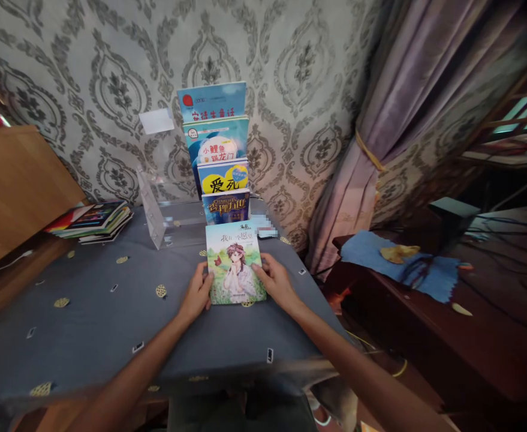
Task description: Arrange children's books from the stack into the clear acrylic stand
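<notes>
Between my two hands is a book [234, 267] with a light green cover, showing a drawn figure and a red butterfly. My left hand [199, 288] grips its left edge, thumb on the cover. On the right edge, my right hand [277, 279] holds it the same way. Just behind it, a dark blue book [226, 207], a yellow-and-blue book [218, 180], a teal book [220, 141] and a light blue book [213, 99] stand in rising tiers. They lean in a clear acrylic rack [151, 210], whose left part has no books in it.
A stack of books or magazines [96, 222] lies at the table's back left, beside a wooden panel [20, 186]. The patterned grey tablecloth [110, 324] covers the table. A tied purple curtain [357, 174] hangs at right, near a dark red cabinet [425, 336] with a blue cloth [366, 258].
</notes>
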The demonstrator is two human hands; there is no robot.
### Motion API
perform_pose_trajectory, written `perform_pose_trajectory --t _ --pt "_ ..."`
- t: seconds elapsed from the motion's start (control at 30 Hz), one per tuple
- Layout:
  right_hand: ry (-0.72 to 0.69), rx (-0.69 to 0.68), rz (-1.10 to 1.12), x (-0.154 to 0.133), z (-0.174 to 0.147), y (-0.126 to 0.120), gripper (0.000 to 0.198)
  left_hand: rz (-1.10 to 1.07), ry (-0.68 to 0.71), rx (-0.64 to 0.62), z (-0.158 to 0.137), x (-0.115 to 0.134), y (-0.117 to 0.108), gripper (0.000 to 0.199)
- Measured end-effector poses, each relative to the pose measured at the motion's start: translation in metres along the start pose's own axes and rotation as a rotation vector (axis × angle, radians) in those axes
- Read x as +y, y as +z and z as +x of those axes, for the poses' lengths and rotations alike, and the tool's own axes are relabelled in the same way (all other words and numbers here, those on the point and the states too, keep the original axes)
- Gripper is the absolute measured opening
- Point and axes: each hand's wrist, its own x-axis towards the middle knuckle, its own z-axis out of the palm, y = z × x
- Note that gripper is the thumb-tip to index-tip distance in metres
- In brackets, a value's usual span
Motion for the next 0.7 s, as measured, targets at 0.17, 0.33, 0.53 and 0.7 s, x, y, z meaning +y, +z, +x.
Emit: perform_pose_trajectory --t 0.17,0.33,0.53,0.7 --pt "0.076 -0.01 -0.05 0.018 0.003 -0.002 0.041 0.006 -0.074 -0.062 0.002 -0.009 -0.004 0.055" --pt "0.218 -0.088 -0.053 0.019 0.0 -0.007 0.036 0.098 -0.07 -0.06 -0.002 -0.006 -0.009 0.057" --pt "0.331 -0.119 0.014 0.009 -0.002 -0.009 0.039 0.507 -0.024 -0.218 -0.005 0.018 -0.018 0.047" --pt "0.325 -0.117 -0.094 0.002 -0.001 -0.011 0.043 1.058 0.162 -0.072 0.011 0.029 -0.015 0.027"
